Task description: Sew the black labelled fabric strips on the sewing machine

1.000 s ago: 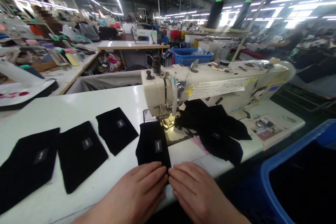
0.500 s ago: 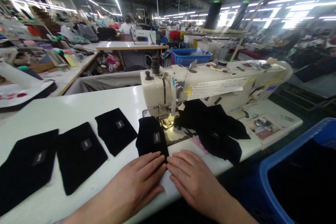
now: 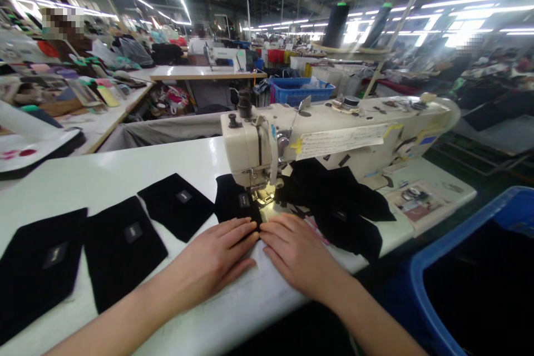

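Observation:
A black fabric piece with a small grey label lies partly under the sewing machine's head, beside the lit presser foot. My left hand lies on its near end, fingers stretched and fingertips pressing down, thumb apart on the table. At the same near edge, the fingertips of my right hand meet the left ones; these fingers are also stretched out flat. Under the hands, part of the cloth's near edge is hidden. Pink-handled scissors show partly behind my right hand.
Labelled black pieces lie in a row on the white table to the left. More black cloth is heaped right of the needle, before the sewing machine. A blue bin with dark contents stands at the right.
Both hands have moved forward, pushing the labelled black piece farther back beside the presser foot. The nearest piece on the left has shifted slightly left. The view has moved slightly.

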{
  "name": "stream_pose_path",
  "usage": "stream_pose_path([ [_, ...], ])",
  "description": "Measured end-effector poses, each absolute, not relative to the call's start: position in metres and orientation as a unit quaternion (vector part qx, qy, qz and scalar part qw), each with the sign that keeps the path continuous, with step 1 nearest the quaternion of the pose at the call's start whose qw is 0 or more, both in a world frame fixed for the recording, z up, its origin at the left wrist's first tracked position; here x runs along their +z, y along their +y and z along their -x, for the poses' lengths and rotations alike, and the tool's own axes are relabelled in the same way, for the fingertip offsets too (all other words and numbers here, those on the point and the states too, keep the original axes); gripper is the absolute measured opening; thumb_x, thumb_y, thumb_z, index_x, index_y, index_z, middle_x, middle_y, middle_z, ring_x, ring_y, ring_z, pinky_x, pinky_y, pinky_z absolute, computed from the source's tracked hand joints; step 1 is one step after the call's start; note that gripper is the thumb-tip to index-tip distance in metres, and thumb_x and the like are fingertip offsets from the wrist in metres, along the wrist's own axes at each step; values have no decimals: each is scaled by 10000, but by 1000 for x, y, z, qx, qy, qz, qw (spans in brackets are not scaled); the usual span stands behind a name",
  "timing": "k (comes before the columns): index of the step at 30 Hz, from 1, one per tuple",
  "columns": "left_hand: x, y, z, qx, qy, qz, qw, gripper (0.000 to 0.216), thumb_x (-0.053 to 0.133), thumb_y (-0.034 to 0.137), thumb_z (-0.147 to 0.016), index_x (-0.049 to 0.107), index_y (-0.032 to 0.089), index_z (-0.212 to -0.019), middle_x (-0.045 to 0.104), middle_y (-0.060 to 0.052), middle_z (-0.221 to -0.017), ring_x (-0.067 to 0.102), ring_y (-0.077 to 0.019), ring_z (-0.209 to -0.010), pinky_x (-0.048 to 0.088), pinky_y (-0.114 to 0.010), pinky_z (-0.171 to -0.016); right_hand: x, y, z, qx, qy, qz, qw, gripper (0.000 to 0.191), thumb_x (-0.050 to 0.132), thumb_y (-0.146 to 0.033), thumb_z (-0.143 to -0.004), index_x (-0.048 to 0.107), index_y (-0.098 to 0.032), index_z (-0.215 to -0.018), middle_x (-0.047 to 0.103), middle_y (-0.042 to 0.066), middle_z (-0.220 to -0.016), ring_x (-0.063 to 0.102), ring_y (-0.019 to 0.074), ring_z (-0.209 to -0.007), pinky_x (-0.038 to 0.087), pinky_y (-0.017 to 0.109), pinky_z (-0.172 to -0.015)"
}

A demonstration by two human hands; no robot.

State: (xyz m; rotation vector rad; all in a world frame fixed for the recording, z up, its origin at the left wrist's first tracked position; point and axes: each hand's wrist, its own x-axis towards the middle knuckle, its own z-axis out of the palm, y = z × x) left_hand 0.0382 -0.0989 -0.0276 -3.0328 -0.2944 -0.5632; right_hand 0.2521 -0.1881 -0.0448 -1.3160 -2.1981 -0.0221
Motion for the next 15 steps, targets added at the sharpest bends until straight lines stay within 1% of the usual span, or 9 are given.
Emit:
stream_pose_path([
  [3, -30, -91, -38, -190, -102, 976, 19, 350, 453, 349, -1050, 677, 148, -1227, 703, -120, -1265, 654, -255, -1197, 567, -408, -1027, -45, -181, -252, -14, -820, 498, 283, 209, 556, -186, -1007, 676, -135, -1170, 701, 79, -1181, 575, 238, -1140, 462, 419, -1048],
  [9, -31, -75, -39, -184, -111, 976, 10, 370, 456, 365, -1045, 692, 145, -1225, 701, -131, -1272, 657, -273, -1195, 576, -432, -1010, -42, -169, -251, -24, -810, 531, 247, 167, 606, -191, -979, 681, -146, -1121, 676, 88, -1090, 582, 258, -1054, 497, 431, -958],
  [15, -26, -62, -42, -170, -118, 978, 7, 387, 442, 367, -1045, 693, 136, -1226, 702, -147, -1258, 662, -274, -1182, 588, -433, -993, -37, -166, -250, -34, -803, 554, 218, 175, 579, -165, -990, 661, -144, -1143, 662, 96, -1111, 570, 265, -1063, 484, 431, -938],
])
